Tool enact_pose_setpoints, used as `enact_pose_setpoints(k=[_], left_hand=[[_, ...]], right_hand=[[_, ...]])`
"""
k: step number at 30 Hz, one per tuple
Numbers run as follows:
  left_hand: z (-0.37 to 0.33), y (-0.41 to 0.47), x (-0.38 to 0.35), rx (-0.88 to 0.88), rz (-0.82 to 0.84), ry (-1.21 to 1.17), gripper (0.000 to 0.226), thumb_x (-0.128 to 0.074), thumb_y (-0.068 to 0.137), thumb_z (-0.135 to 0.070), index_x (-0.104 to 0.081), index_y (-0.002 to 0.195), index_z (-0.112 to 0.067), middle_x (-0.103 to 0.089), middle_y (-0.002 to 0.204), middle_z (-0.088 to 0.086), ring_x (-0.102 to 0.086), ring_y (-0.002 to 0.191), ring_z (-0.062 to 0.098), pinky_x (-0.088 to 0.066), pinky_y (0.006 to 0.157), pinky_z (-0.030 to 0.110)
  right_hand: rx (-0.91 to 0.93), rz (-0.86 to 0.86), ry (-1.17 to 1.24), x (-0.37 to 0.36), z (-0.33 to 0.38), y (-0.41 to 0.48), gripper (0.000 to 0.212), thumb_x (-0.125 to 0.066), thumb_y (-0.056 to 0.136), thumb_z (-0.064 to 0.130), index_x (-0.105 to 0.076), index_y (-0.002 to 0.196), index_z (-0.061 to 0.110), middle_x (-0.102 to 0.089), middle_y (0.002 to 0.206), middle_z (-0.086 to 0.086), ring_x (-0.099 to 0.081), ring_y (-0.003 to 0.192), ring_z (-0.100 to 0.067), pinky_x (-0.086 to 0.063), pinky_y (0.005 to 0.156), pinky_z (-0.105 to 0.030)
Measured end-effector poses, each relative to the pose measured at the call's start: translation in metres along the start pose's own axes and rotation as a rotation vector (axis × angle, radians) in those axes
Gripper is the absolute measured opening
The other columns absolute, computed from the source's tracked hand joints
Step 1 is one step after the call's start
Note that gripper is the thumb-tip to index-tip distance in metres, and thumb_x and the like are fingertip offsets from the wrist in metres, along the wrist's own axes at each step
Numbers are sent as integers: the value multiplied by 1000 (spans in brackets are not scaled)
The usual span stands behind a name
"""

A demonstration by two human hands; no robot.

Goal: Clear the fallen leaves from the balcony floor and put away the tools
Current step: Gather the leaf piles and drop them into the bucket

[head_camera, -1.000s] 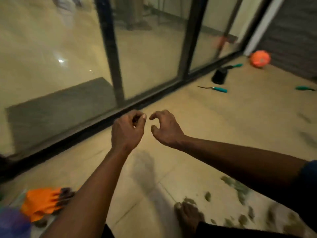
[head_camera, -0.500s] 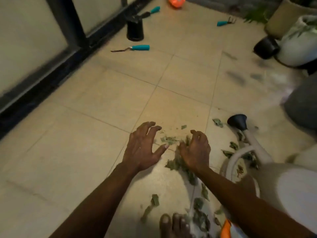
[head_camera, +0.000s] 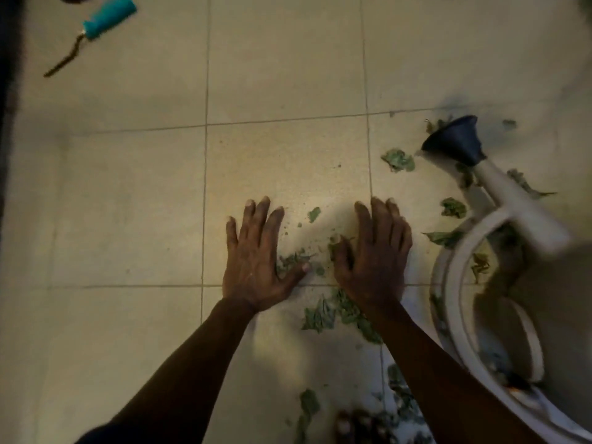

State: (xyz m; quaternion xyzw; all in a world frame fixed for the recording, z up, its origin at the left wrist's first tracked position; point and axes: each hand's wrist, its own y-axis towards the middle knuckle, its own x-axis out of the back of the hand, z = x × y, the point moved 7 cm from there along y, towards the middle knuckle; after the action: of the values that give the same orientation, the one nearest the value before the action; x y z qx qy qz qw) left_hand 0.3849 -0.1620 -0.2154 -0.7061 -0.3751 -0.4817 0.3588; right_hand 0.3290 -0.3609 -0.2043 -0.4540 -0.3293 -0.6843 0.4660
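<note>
Partly cropped watering can, leaves half under hands

A white watering can sits at the right, its dark rose pointing up-left. A dark frame strip runs along the left edge.

There is a single view, from a wide-angle camera on the person's head, facing forward and tipped almost straight down onto the tiled floor. It sits close to the floor. Both forearms enter from the bottom edge, and the left hand and right hand lie mid-frame, with blurred toes just inside the bottom edge. The top left corner catches a teal-handled tool. The right edge cuts through a white watering can.
</note>
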Motion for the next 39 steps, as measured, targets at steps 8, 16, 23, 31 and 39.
enact_pose_setpoints(k=[8, 16, 23, 31, 39], left_hand=[[-6, 0, -11, -59, 85, 157, 111, -12, 87, -92, 6, 167, -16, 19, 173, 13, 20, 159, 31, 1, 128, 61], [-101, -28, -34, -459, 230, 8, 102, -15, 94, -86, 13, 165, -18, 28, 170, 7, 29, 156, 24, 1, 128, 54], [-35, -46, -1, -45, -102, -72, 87, -11, 99, -76, -13, 167, -21, 2, 176, 7, 10, 161, 27, 4, 129, 57], [-113, -63, -47, -215, 112, 71, 99, 5, 92, -81, 8, 166, -15, 19, 172, 14, 22, 158, 32, 5, 128, 58], [-130, -36, -31, -334, -58, -362, 86, -31, 97, -74, -12, 167, -27, 0, 176, 2, 7, 162, 19, -4, 130, 51]], right_hand=[[-43, -60, 315, 3, -12, -5, 51, -47, 102, 36, -51, 147, 14, -43, 158, -6, -26, 154, -22, -23, 123, -51], [-112, 90, 441, 60, -35, -48, 48, -31, 106, 41, -42, 151, 28, -46, 150, -1, -44, 131, -9, -39, 113, -36], [-67, 84, 116, 29, -36, -121, 59, -36, 106, 47, -39, 155, 14, -37, 159, -11, -34, 147, -26, -31, 122, -45], [102, -80, 27, 68, -35, -138, 39, -51, 104, 29, -58, 139, 13, -54, 139, -11, -51, 126, -28, -43, 105, -42], [-255, -26, -322, 95, -65, -135, 61, -53, 97, 51, -38, 143, 13, -47, 119, -9, -48, 100, -23, -48, 81, -41]])
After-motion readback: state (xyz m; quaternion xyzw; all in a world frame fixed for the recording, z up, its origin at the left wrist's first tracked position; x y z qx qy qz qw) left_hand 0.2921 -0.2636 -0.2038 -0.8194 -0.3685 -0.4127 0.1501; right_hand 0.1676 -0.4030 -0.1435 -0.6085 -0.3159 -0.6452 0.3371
